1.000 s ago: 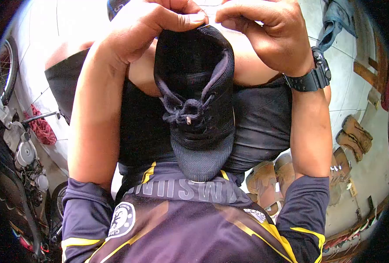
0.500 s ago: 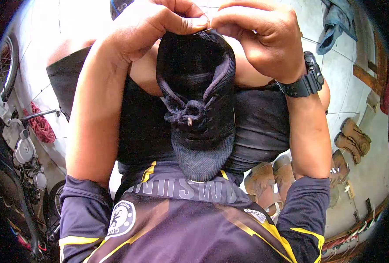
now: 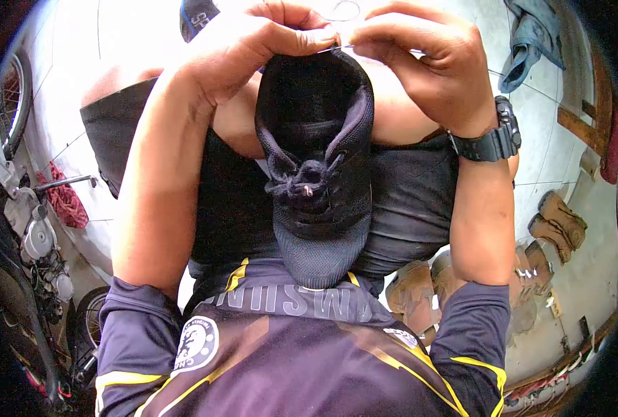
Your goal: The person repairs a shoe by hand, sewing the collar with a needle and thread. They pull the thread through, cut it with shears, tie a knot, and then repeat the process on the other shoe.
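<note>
1. The black shoe (image 3: 319, 208) lies on the lap, toe near, heel far.
2. The left hand (image 3: 246, 45) clamps the heel collar, fingers curled over its rim.
3. The right hand (image 3: 427, 62) pinches a thin needle (image 3: 341, 48) at that rim. A slip could well prick the left thumb, which sits just beside the needle.

motorcycle (image 3: 23, 229) left | red rag (image 3: 65, 205) | brown boots (image 3: 559, 222) right | blue cloth (image 3: 531, 35) top
</note>
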Demonstrator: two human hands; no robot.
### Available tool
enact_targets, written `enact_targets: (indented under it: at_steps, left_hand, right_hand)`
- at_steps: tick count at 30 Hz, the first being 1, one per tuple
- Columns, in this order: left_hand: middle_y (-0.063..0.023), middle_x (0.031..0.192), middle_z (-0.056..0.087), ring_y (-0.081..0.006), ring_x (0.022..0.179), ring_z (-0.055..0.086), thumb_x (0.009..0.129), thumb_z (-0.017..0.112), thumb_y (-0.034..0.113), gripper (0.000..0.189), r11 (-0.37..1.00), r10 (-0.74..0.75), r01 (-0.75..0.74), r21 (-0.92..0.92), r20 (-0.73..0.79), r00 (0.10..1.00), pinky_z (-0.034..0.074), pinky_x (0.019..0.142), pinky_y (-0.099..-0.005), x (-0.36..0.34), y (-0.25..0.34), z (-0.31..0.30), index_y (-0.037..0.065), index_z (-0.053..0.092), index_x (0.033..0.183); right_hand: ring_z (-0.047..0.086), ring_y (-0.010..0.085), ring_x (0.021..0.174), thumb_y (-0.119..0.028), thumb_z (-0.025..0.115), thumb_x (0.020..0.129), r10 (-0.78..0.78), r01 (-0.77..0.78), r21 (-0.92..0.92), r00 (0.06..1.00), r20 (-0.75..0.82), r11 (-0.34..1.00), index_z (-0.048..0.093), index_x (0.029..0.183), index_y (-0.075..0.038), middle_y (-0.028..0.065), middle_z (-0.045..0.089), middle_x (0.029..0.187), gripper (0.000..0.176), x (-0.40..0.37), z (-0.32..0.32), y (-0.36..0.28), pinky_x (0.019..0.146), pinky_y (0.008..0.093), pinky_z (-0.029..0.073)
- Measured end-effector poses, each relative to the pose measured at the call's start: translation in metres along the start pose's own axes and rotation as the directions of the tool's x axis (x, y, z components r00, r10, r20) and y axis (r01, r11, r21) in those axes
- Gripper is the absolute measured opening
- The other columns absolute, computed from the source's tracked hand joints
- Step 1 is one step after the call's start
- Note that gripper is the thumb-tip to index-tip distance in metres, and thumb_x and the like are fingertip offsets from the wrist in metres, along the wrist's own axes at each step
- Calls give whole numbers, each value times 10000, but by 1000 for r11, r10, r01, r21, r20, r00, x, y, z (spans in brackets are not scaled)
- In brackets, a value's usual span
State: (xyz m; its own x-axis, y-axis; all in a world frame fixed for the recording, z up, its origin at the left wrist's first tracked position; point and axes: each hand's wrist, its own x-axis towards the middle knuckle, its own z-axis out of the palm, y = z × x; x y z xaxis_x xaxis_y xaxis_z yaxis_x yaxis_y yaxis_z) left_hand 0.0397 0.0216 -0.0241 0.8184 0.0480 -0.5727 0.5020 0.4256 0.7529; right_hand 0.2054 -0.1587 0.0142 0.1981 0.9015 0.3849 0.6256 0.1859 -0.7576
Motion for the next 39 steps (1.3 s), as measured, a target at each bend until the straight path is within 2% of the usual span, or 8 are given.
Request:
enact_targets:
  at_steps: [5, 13, 23, 26, 29, 34, 38, 39]
  left_hand:
    - [-10, 1004, 727, -94, 936, 668, 947, 738, 205, 224, 993, 92, -95, 64, 42, 995, 518, 869, -244, -4, 0, 3, 29, 723, 1085]
    - [25, 979, 695, -69, 916, 629, 953, 735, 210, 230, 966, 170, -178, 187, 58, 984, 488, 854, -228, -7, 4, 6, 27, 699, 1089]
    - [8, 992, 699, -74, 927, 628, 951, 728, 198, 219, 987, 162, -162, -9, 134, 978, 481, 860, -233, -2, -3, -3, 22, 700, 1079]
    - [-6, 1001, 706, -84, 937, 635, 952, 728, 189, 217, 982, 164, -170, 85, 67, 984, 487, 874, -243, -5, 2, 1, 16, 702, 1081]
    - [-14, 1004, 707, -93, 948, 640, 957, 723, 178, 211, 987, 152, -155, 37, 78, 985, 489, 891, -248, -3, -1, 1, 10, 702, 1083]
    - [-13, 1007, 710, -96, 965, 642, 961, 719, 169, 192, 983, 163, -170, 65, 94, 982, 489, 902, -253, -2, -1, 0, 18, 710, 1079]
    - [-13, 1018, 716, -97, 964, 646, 956, 724, 164, 190, 963, 197, -208, 170, 82, 977, 493, 896, -257, 0, -3, -1, 24, 715, 1085]
    - [-13, 1019, 719, -97, 961, 649, 953, 726, 164, 194, 980, 145, -150, 130, 50, 988, 493, 895, -253, -1, -3, -2, 26, 717, 1089]
  right_hand:
    - [696, 271, 700, 2, 774, 798, 29, -21, -66, 991, 131, 998, 746, 895, -18, 109, 693, 793, 103, 3, -9, -5, 588, 344, 531]
    - [673, 277, 685, 45, 729, 755, -65, 66, -73, 998, 15, 995, 705, 839, -9, 112, 664, 787, 103, 4, 0, -6, 577, 348, 514]
    - [687, 238, 671, 61, 739, 773, -103, 107, 42, 991, -86, 993, 715, 894, -2, 120, 679, 772, 138, -2, 11, -1, 576, 317, 524]
    - [699, 117, 763, 39, 755, 858, 177, -177, 100, 984, 13, 979, 721, 1050, 4, 71, 720, 827, 198, -4, -2, -8, 639, 271, 553]
    - [691, 109, 798, 46, 748, 859, 244, -243, 99, 970, 2, 965, 693, 1141, 1, 45, 713, 860, 291, -3, -7, -13, 683, 262, 551]
    - [658, 101, 889, 70, 677, 906, 277, -291, 356, 957, 90, 888, 559, 1195, -4, 47, 658, 939, 321, -7, -1, -4, 812, 248, 532]
    - [664, 111, 895, 73, 682, 903, 259, -263, 346, 964, 58, 901, 562, 1172, -4, 54, 661, 936, 305, -8, 8, -5, 814, 249, 535]
    - [667, 113, 899, 69, 695, 897, 247, -261, 368, 965, 87, 892, 570, 1157, -4, 62, 672, 941, 298, -8, 10, -4, 814, 251, 538]
